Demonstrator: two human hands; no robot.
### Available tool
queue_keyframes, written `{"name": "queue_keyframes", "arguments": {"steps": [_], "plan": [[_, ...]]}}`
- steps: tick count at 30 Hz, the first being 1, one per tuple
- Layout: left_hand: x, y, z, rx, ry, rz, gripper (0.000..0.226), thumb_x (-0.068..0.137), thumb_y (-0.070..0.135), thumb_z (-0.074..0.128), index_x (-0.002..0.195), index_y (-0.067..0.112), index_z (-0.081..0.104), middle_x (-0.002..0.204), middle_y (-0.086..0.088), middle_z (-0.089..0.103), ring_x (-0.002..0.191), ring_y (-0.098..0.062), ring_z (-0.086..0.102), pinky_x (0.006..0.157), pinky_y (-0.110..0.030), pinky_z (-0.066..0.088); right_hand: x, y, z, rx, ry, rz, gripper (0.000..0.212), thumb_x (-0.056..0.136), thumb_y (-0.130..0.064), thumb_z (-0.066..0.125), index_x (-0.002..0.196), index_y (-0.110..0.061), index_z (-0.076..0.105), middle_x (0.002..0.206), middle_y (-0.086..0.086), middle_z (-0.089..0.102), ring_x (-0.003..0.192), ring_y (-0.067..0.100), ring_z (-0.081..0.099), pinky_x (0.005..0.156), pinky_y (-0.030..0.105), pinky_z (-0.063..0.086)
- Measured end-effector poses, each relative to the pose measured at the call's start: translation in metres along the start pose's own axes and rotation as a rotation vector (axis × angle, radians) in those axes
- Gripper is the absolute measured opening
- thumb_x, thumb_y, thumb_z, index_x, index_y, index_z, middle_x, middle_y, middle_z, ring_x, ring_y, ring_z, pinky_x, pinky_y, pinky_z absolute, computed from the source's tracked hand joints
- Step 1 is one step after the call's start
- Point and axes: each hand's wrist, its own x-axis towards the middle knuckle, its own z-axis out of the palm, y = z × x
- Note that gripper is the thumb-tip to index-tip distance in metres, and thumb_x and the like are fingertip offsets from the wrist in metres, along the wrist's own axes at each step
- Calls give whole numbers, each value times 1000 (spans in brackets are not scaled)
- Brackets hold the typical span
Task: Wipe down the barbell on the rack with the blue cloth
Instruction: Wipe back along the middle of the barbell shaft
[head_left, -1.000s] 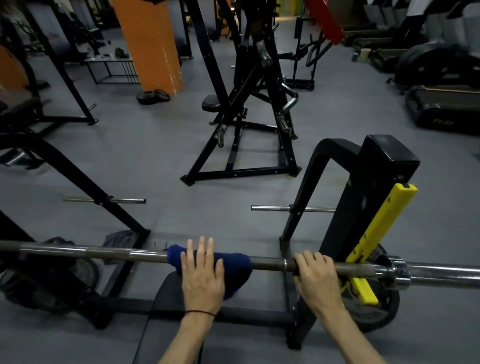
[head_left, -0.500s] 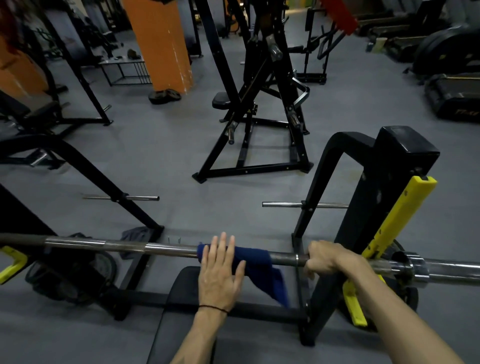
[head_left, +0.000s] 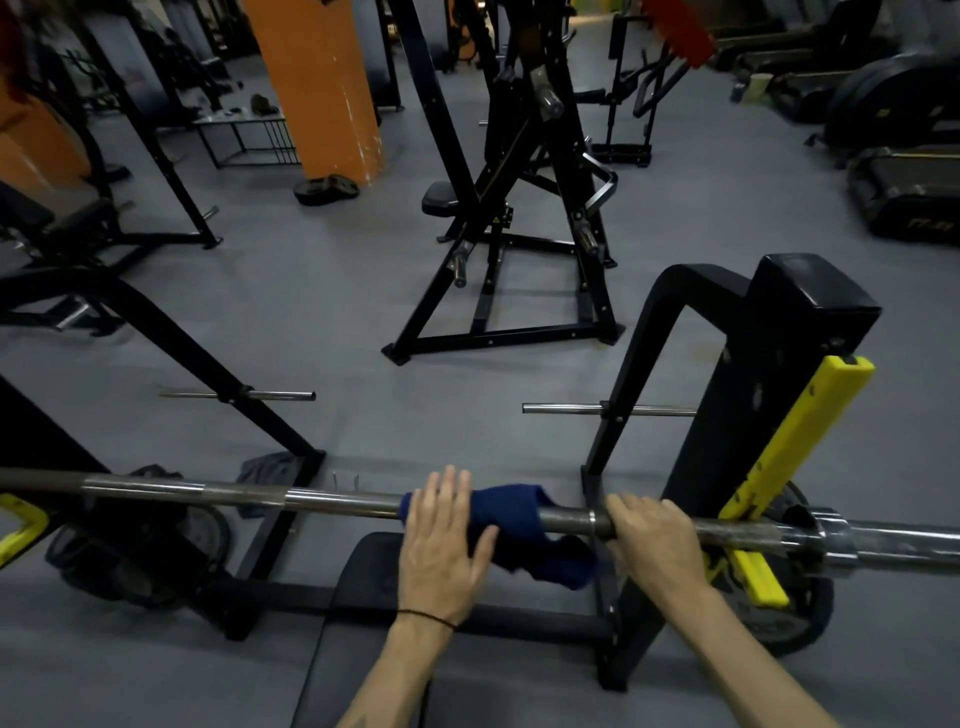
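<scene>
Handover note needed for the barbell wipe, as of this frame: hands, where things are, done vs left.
Left hand: fingers straight, pressing the blue cloth onto the barbell.
Right hand: gripping the bare bar just inside the right rack upright, steadying it.
Barbell sits on the rack; cloth is draped over the shaft right of centre, its tail hanging below.
Done: cannot tell which stretches are already wiped.
Left: likely the long shaft to the left, the part under the right hand, and the right sleeve.

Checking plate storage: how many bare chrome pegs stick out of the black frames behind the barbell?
2: the left peg on the slanted frame, the right peg beside the black upright. Others may be hidden.
</scene>
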Motion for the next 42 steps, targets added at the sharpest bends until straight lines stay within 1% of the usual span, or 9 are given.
{"name": "queue_keyframes", "arguments": {"steps": [4,8,11,16,21,24,28,37,42], "plan": [[9,30,4,-42,-8,-202,74,103,59,30,152,4,41,160,-17,35,151,-40,24,125,-53,8,12,-5,-10,-52,-153,26,33,58,-35,89,70,-17,63,62,3,65,52,29,65,47,37,52],[7,95,19,2,-111,149,76,99,62,37,157,14,34,165,-14,25,151,-39,23,121,-56,10,33,2,-31,38,-450,65,27,82,-41,59,93,-19,70,97,5,73,95,29,71,76,33,50],[1,94,17,30,-116,262,74,97,60,43,159,21,29,166,-12,23,152,-35,24,123,-52,11,53,10,-41,248,-755,103,24,69,-40,69,69,-16,63,77,-1,69,79,24,69,69,31,51],[1,2,-5,70,-78,37,70,103,59,30,156,14,37,162,-13,33,149,-33,32,124,-46,14,62,14,-45,366,-922,160,19,64,-34,72,67,-15,70,66,-1,73,57,13,65,57,25,51],[12,27,-5,34,-83,-206,78,101,64,24,147,6,49,154,-16,46,143,-40,40,121,-60,17,41,4,-35,162,-582,69,22,76,-42,63,86,-22,67,82,-2,68,81,23,68,68,30,49],[14,91,9,-5,-100,-29,75,101,64,24,148,11,49,151,-12,49,137,-37,48,118,-61,19,12,-3,-16,88,-152,17,31,68,-36,79,90,-23,63,86,-1,64,79,27,66,67,37,50],[6,81,13,-10,-95,234,67,100,56,41,156,21,36,158,-7,40,144,-28,41,123,-49,15,-12,2,2,72,48,-3,39,58,-23,87,89,-16,64,85,5,56,74,28,54,63,41,44],[6,-1,-4,31,-27,-177,77,101,64,29,146,3,47,144,-16,53,138,-40,44,123,-57,14,8,6,-8,23,-86,-3,49,41,-35,98,62,-16,58,49,2,56,38,26,56,37,31,45],[7,115,22,10,-112,136,83,92,71,40,151,12,42,152,-11,46,143,-34,38,120,-59,13,27,6,-36,3,-391,57,36,89,-49,54,103,-20,70,106,6,73,102,29,70,82,35,52]]}}
